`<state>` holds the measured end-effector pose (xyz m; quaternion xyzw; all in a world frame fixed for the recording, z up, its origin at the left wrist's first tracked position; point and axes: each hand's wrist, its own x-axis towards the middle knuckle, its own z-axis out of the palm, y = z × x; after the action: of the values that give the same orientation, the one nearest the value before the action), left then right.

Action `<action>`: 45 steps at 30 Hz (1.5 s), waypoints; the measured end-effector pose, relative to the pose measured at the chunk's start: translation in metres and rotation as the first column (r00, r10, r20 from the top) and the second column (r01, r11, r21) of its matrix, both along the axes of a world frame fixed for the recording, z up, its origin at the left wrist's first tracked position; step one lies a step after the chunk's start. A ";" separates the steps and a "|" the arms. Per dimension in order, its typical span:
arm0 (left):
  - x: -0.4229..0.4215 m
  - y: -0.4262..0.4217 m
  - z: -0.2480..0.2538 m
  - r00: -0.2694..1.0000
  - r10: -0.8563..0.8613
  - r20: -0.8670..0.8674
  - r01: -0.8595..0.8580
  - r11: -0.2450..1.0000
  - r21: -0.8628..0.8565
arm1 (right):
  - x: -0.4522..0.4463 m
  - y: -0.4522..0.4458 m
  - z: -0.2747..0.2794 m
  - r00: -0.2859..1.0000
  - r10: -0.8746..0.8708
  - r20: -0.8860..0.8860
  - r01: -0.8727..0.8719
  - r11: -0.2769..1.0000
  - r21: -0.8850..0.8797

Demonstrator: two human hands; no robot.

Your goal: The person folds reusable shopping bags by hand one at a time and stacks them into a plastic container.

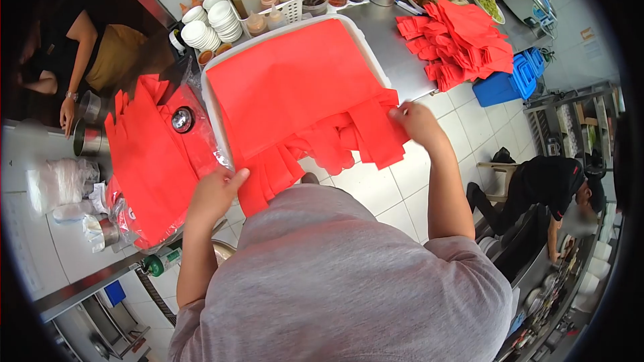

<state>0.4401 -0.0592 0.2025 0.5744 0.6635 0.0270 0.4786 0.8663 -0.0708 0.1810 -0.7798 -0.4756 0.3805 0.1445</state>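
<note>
A stack of flat red fabric bags (295,80) lies over a white plastic tray (382,70), with strap-like ends hanging over the near edge. At the stack's lower left corner, my left hand (216,194) pinches the red cloth, its thumb on top and the other fingers partly hidden. My right hand (421,125) grips the cloth's right edge between thumb and fingers. Left of the tray lies another pile of red bags (144,161), partly on clear plastic wrap, with a round shiny metal object (182,119) on it. A loose heap of red bags (466,43) rests at the back right.
White bowls (218,20) and a white basket of bottles (292,10) stand behind the tray. A blue container (500,87) is at the right. One person (550,188) bends over a counter at the right; another person's arm (82,53) shows at the left.
</note>
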 end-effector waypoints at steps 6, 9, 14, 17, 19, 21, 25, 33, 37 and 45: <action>0.043 0.023 0.026 0.985 -0.170 -0.035 0.158 0.790 0.592 | 0.016 0.025 -0.033 0.970 -0.070 0.234 -0.005 0.952 0.305; 0.073 0.030 0.020 0.904 -0.425 -0.042 0.363 0.713 0.600 | 0.008 0.028 -0.010 0.987 -0.145 -0.070 0.160 0.935 0.316; 0.118 0.046 -0.002 0.818 -0.569 -0.090 0.499 0.622 0.604 | -0.006 0.017 0.014 0.545 -0.248 -0.801 0.470 0.881 0.047; 0.145 0.059 -0.028 0.703 -0.641 -0.308 0.673 0.460 0.579 | -0.009 0.004 0.014 0.504 -0.248 -0.827 0.300 0.949 -0.101; 0.155 0.067 -0.044 0.671 -0.636 -0.380 0.715 0.422 0.557 | -0.006 -0.013 0.036 0.748 -0.200 -0.633 0.210 0.976 -0.059; 0.161 0.070 -0.052 0.648 -0.618 -0.446 0.747 0.399 0.532 | 0.007 -0.023 0.037 0.967 -0.009 -0.255 -0.014 0.996 -0.091; 0.161 0.076 -0.066 0.675 -0.652 -0.347 0.713 0.453 0.535 | 0.025 -0.027 0.012 0.995 -0.069 0.066 0.049 0.961 0.272; 0.109 0.143 -0.082 0.942 -0.254 -0.221 0.322 0.487 0.812 | -0.063 0.084 0.035 0.931 0.214 0.296 -0.365 0.534 0.763; 0.106 0.142 -0.080 0.933 0.001 -0.359 0.288 0.598 0.748 | -0.096 0.175 -0.007 0.834 0.067 0.548 -0.539 0.312 0.782; 0.068 0.162 -0.136 0.782 -0.193 -0.593 0.538 0.690 0.485 | -0.092 0.164 -0.108 0.709 0.289 0.644 -0.523 0.828 0.205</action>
<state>0.5079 0.1026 0.0670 0.8115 0.5808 -0.0009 0.0647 0.7744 0.0927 0.0732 -0.6889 -0.7219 0.0456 0.0464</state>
